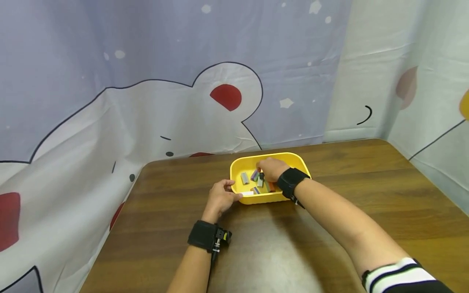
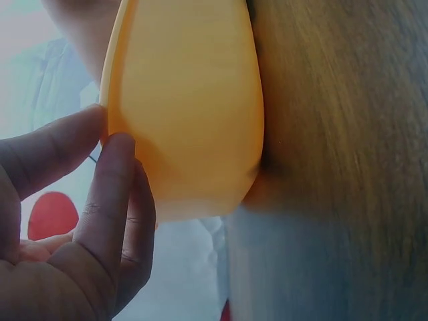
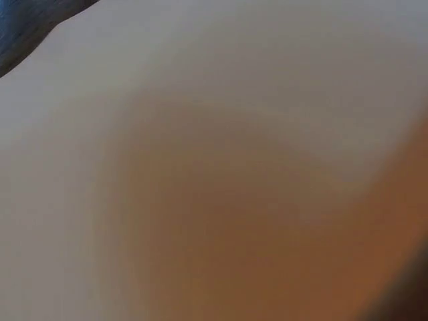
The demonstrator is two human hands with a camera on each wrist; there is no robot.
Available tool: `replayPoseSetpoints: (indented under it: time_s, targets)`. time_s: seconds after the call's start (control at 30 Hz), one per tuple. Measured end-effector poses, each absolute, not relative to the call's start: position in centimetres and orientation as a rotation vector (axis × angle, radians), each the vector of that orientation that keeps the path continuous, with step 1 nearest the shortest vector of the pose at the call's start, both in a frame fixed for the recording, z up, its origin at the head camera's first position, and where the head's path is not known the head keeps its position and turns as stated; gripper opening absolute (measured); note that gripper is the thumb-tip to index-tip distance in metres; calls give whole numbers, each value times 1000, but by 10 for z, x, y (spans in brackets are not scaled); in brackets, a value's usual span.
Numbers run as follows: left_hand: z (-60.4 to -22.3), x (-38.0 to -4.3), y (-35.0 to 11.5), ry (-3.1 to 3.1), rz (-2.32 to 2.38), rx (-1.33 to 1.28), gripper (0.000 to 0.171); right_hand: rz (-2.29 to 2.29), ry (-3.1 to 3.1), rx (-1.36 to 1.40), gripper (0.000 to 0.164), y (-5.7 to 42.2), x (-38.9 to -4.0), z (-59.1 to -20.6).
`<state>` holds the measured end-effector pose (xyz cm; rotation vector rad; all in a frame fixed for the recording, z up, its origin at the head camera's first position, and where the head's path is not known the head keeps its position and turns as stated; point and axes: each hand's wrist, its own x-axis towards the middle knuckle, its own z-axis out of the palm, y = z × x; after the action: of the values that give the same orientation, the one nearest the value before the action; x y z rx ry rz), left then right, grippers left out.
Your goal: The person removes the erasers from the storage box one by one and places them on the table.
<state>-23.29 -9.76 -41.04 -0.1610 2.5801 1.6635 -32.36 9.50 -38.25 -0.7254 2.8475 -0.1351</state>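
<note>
A yellow plastic bin (image 1: 265, 198) with rounded corners stands on the table and holds several small coloured blocks. At its left end my left hand (image 1: 220, 198) pinches the rim. The left wrist view shows the thumb and fingertips on the bin's edge (image 2: 194, 100). My right hand (image 1: 272, 169) reaches down inside, fingers pointing to the blocks. A grey block (image 1: 244, 178) lies left of it and an orange block (image 1: 272, 187) below it. A small dark piece shows right by the right fingertips; I cannot tell if they hold it. The right wrist view is blurred.
The brown wooden table (image 1: 176, 211) extends on both sides of the bin. Behind its back edge hangs a printed curtain (image 1: 165, 114), and another stretch of cloth runs along the right. Black straps (image 1: 291, 182) with small cameras sit on both wrists.
</note>
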Motion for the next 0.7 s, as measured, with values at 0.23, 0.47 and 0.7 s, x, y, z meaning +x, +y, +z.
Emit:
replayPoseSetpoints:
  time_s: [0.23, 0.47, 0.7]
  targets:
    - [-409, -231, -97, 2595, 1637, -151, 50, -254, 2849, -718, 36, 94, -322, -375]
    - [-408, -231, -98, 2628, 1592, -168, 50, -344, 2841, -789, 36, 93, -313, -357]
    - [-409, -232, -97, 2623, 1601, -145, 49, -465, 2858, -827, 32, 93, -294, -346]
